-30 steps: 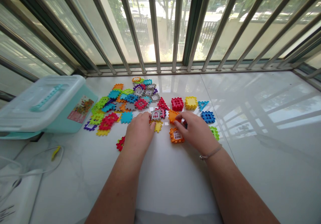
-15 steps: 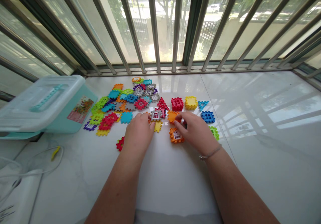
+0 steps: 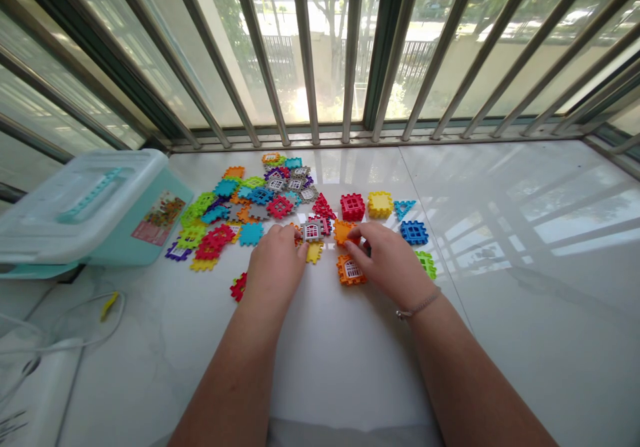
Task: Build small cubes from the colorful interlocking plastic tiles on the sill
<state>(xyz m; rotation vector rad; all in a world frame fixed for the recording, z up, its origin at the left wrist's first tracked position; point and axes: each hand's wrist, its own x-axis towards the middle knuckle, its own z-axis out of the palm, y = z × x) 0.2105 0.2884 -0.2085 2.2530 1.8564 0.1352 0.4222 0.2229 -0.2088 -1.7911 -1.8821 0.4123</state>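
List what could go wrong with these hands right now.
The left hand sits against the gray house piece, so it might nudge the loose pile beside it. The right hand touches the orange piece and could bump the orange window piece below. The glossy sill may let pieces slide.
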